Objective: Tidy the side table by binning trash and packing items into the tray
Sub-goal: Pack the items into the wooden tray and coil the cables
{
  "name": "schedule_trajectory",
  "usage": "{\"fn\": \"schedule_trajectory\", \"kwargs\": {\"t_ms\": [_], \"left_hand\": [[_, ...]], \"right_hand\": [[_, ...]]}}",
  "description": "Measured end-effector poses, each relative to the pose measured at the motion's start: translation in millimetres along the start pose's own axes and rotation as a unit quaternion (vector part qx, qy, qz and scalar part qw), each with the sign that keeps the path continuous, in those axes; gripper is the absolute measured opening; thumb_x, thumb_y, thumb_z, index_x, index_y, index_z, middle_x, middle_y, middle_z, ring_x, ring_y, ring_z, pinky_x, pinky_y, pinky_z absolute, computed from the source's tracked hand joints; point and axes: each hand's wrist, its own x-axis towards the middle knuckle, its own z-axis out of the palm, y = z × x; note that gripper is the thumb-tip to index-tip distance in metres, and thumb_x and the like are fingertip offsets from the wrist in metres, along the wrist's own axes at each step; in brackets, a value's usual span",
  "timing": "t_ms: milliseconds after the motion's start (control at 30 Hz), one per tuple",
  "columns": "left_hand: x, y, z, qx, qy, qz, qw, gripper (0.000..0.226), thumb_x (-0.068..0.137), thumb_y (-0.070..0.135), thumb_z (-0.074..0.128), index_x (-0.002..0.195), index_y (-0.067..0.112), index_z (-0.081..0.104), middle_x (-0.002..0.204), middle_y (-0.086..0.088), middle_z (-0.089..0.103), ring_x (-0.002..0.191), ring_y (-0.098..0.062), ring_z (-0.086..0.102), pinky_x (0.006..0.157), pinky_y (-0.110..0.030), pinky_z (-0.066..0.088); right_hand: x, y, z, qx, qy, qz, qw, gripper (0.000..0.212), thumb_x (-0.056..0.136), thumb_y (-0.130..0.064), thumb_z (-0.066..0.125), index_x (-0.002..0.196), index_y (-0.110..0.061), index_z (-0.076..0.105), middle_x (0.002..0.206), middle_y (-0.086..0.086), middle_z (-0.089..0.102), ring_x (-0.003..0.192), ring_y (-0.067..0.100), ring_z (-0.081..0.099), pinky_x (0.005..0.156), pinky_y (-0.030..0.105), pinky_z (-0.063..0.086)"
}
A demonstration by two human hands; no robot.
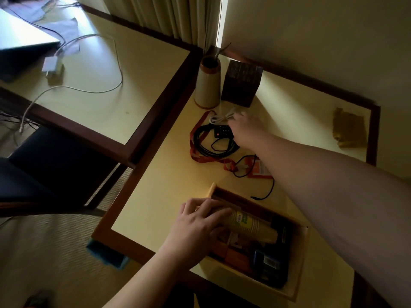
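A: Where are the hands right now?

B: The left hand [200,225] lies flat on a stack of paper cups [251,225] that is on its side in the tray [303,263], fingers straight and pressing down, not curled round it. The right hand [246,130] is stretched far out over the tabletop [169,192], right at the loose things near the back.

B: Those are a small bundled white cable [220,117], a little black remote [222,131] and a coiled black cord [206,143], with a red lanyard [195,152] looping round them.

A: Is the right hand gripping any of it?

B: I cannot tell. Its fingers point down over the white cable and the remote and touch or nearly touch them, but the fingertips are hidden by the back of the hand.

A: So which way does the next move run?

B: My guess: whatever the right hand picks up has to come back toward the person, since the tray sits at the near edge, well apart from the pile. The tray's long side runs from upper left to lower right, and the cup stack lies along it.

A: And the nearer hand?

B: The right one for the pile, the left for the tray. A vase [206,85] and a dark box [241,83] stand just behind the pile.
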Motion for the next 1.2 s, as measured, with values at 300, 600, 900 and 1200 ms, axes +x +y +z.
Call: {"fn": "schedule_trajectory", "kwargs": {"t_ms": [300,600,900,1200], "left_hand": [[1.1,2.6,-1.7,-0.003,-0.008,-0.004,1.000,0.049,0.094,0.044,0.066,0.142,0.044,0.054,0.143,0.017,0.050,0.122,-0.020,0.040,0.099,-0.040,0.044],[-0.5,-1.2,-0.7,0.008,0.012,0.025,1.000,0.047,0.091,0.046,0.071,0.136,0.039,0.064,0.137,0.010,0.059,0.122,-0.025,0.047,0.093,-0.042,0.044],[-1.1,1.1,-3.4,0.049,0.022,0.062,0.997,0.044,0.086,0.051,0.075,0.127,0.036,0.069,0.127,0.007,0.065,0.121,-0.028,0.051,0.090,-0.043,0.046],[7.4,-1.1,-14.6,0.087,-0.014,0.126,0.988,0.036,0.088,0.052,0.069,0.120,0.036,0.068,0.121,0.007,0.063,0.113,-0.025,0.053,0.093,-0.040,0.045]], "right_hand": [[-108.8,-2.3,-51.9,0.444,0.282,0.061,0.848,0.050,0.086,-0.039,0.083,0.122,-0.020,0.055,0.116,-0.004,0.067,0.105,0.010,0.063,0.083,0.023,0.052],[-262.5,-29.2,-50.0,0.306,0.061,0.032,0.950,0.042,0.094,-0.054,0.062,0.127,-0.028,0.060,0.104,-0.014,0.047,0.086,0.001,0.049,0.066,0.017,0.041],[-242.8,-67.0,-5.6,0.145,0.100,-0.013,0.984,0.036,0.091,-0.018,0.070,0.122,-0.020,0.051,0.092,0.003,0.055,0.079,0.023,0.055,0.054,0.034,0.046],[-235.9,-73.0,30.5,0.098,0.244,-0.060,0.963,0.029,0.095,-0.031,0.069,0.120,-0.017,0.065,0.094,0.010,0.058,0.080,0.028,0.057,0.056,0.037,0.049]]}}
